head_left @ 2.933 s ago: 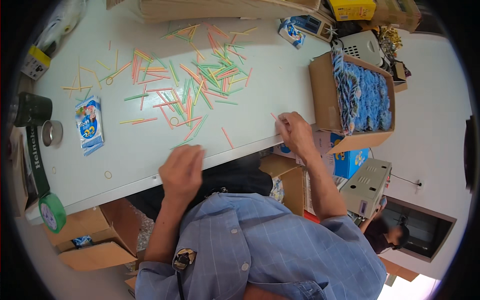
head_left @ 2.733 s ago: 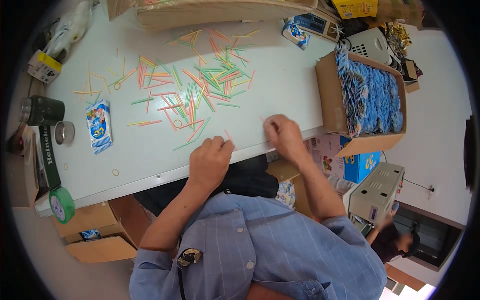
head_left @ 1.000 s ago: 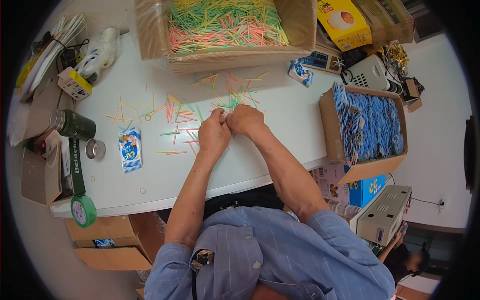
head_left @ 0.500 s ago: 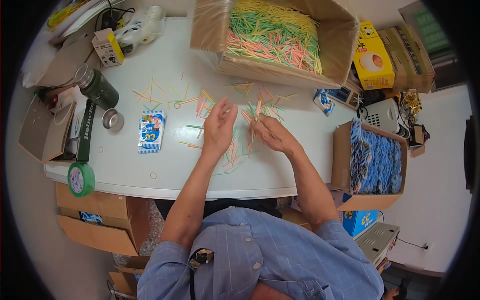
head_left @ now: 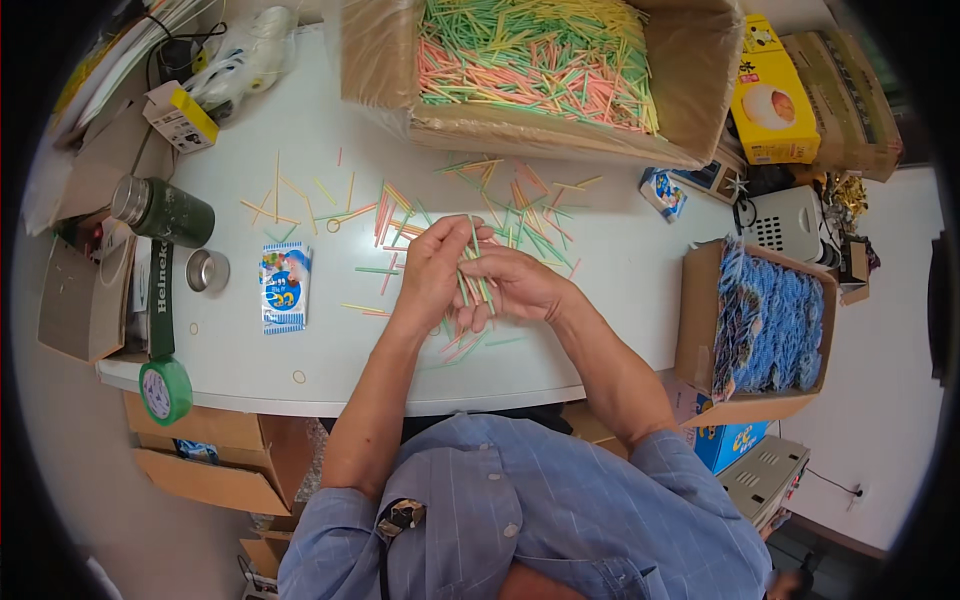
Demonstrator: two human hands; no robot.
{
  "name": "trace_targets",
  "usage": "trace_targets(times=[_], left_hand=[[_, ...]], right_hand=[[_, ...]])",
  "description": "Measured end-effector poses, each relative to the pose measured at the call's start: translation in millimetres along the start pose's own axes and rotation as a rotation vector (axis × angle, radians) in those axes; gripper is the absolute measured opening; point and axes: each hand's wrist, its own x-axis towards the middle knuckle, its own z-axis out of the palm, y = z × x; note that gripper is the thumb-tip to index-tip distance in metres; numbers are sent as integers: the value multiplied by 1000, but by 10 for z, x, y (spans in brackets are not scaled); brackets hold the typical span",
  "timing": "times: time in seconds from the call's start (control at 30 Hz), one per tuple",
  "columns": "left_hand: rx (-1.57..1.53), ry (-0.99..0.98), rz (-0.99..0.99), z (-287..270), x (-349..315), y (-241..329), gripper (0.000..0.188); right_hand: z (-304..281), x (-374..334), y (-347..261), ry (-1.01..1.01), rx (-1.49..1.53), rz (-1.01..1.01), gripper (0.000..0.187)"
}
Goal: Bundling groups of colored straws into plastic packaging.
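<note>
Over the middle of the white table [head_left: 350, 375], my two hands meet around a small bunch of thin pink, green and yellow sticks [head_left: 478, 290]. My left hand [head_left: 432, 268] is closed, its fingers curled at the upper end of the bunch. From the other side my right hand [head_left: 522, 282] grips the same sticks, thumb across them and fingers underneath. Part of the bunch is hidden by the fingers. Loose sticks [head_left: 385, 215] of the same kind lie scattered in front of and beside my hands. Farther off, a big plastic-lined cardboard box [head_left: 560, 145] holds a heap of them.
Left of my hands lies a blue and white packet [head_left: 286, 288]. Beyond it stand a metal cup [head_left: 207, 271], a dark green flask [head_left: 170, 212] and green tape [head_left: 166, 390]. At right, a carton [head_left: 697, 320] is full of blue packets. Rubber bands [head_left: 298, 377] lie on the table.
My hands were apart, the right one holding the sticks and the left one open. Now they have come together and both grip the bunch. The view has shifted slightly.
</note>
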Motion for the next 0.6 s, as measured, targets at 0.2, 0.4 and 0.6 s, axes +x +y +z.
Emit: trace_targets(times=[0.2, 0.4, 0.6], left_hand=[[-152, 27, -60, 6, -80, 104, 46], [108, -36, 3, -10, -101, 76, 54], [79, -24, 14, 50, -163, -14, 41]], right_hand=[[-60, 118, 48, -59, -35, 29, 31], [16, 60, 18, -76, -95, 96, 24], [41, -27, 37, -80, -289, 78, 27]])
